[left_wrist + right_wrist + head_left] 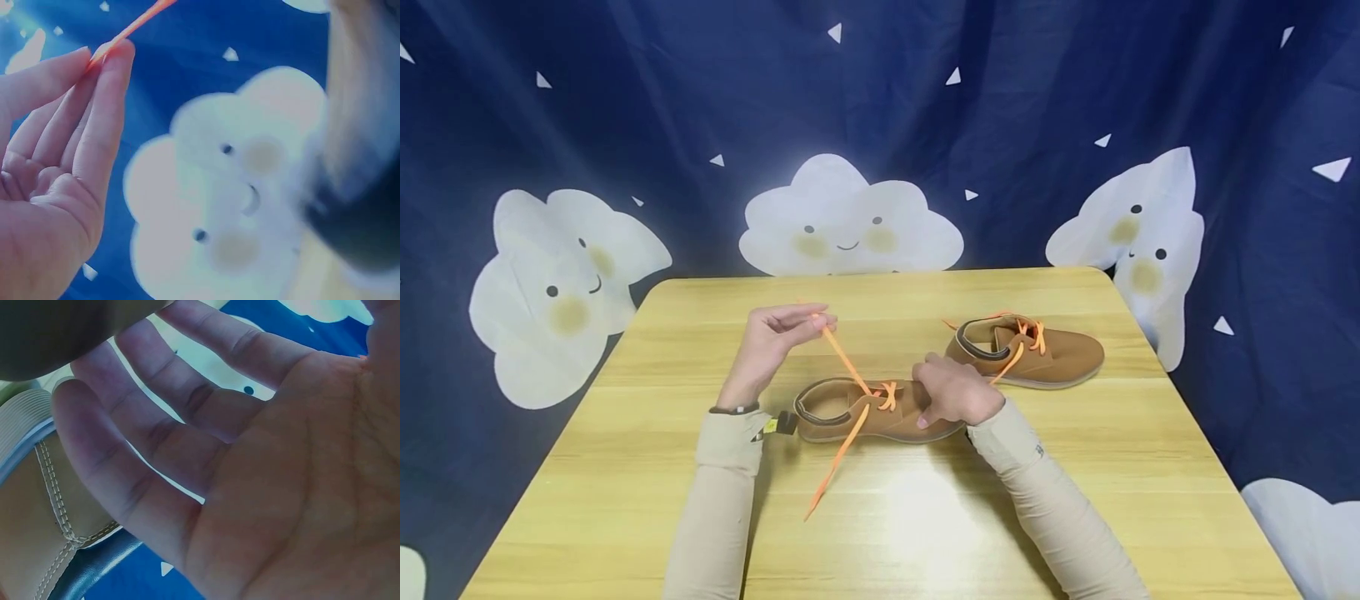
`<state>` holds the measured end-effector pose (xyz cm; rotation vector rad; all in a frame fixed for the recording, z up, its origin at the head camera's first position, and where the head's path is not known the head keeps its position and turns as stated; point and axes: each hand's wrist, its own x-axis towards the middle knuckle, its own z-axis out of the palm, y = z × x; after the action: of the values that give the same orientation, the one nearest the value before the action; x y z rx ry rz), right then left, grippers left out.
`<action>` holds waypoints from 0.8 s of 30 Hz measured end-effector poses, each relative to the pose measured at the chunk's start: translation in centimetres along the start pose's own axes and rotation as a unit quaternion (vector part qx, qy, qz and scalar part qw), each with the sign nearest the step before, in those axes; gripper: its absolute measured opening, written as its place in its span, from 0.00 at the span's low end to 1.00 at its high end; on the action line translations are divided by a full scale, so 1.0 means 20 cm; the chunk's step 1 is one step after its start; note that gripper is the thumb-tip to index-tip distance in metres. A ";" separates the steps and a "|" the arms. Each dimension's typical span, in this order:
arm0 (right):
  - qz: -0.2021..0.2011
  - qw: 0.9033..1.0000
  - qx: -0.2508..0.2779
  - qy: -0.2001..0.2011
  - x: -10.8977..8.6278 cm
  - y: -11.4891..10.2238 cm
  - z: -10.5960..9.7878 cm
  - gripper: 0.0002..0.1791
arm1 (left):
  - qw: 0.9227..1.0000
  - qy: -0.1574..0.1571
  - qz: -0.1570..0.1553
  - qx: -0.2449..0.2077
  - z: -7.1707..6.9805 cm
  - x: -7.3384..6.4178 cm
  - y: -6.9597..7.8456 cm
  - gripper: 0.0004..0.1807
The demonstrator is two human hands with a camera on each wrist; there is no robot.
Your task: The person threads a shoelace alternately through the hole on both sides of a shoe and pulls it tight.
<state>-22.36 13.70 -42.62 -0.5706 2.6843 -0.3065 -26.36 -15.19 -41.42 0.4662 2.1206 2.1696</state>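
A brown shoe with orange laces lies on its sole near the middle of the wooden table. My left hand is raised behind the shoe's heel and pinches the end of one orange lace between thumb and fingertips, pulling it taut from the eyelets. The other lace end trails off the shoe's side onto the table. My right hand rests over the toe of this shoe, its fingers fairly straight and spread, their tips against the shoe.
A second brown shoe with loose orange laces stands behind and to the right. A blue curtain printed with white clouds hangs close behind the table. The table's edges lie to the left, right and front.
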 end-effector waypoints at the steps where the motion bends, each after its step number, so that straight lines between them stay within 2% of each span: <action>1: -0.001 1.000 0.001 0.000 0.00 0.00 0.00 0.34 | 1.000 0.003 0.012 0.004 0.02 -0.01 0.03 0.15; 4: -0.003 1.000 0.009 0.000 0.00 0.00 0.00 0.35 | 0.998 0.004 0.046 0.032 0.07 -0.04 0.10 0.15; 9: -0.012 1.000 0.012 -0.002 -0.01 0.01 -0.02 0.36 | 0.991 -0.016 0.100 0.083 0.18 -0.10 0.20 0.15; 11: -0.039 0.999 0.028 0.018 -0.01 0.01 -0.03 0.34 | 0.986 -0.030 0.119 0.111 0.22 -0.13 0.23 0.15; 13: -0.080 0.992 0.077 0.059 -0.02 0.00 -0.04 0.30 | 0.978 -0.050 0.141 0.147 0.25 -0.15 0.24 0.16; 14: -0.111 0.984 0.113 0.080 -0.01 -0.01 -0.05 0.27 | 0.972 -0.060 0.154 0.166 0.26 -0.16 0.25 0.16; 15: -0.148 0.972 0.154 0.098 -0.01 -0.02 -0.05 0.23 | 0.966 -0.070 0.170 0.182 0.27 -0.16 0.26 0.17; 18: -0.237 0.920 0.285 0.124 -0.01 -0.07 -0.06 0.14 | 0.951 -0.096 0.210 0.206 0.30 -0.17 0.26 0.18; 20: -0.261 0.890 0.352 0.126 -0.02 -0.10 -0.06 0.11 | 0.944 -0.110 0.224 0.215 0.30 -0.18 0.26 0.18; 22: -0.259 0.862 0.415 0.135 -0.03 -0.13 -0.06 0.11 | 0.941 -0.123 0.226 0.218 0.30 -0.18 0.27 0.19; 24: -0.250 0.833 0.469 0.156 -0.04 -0.15 -0.07 0.12 | 0.941 -0.126 0.214 0.228 0.27 -0.19 0.27 0.22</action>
<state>-21.18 11.51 -40.27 -0.9049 2.1667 -1.8500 -20.43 -11.14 -36.77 1.2719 2.5382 1.6269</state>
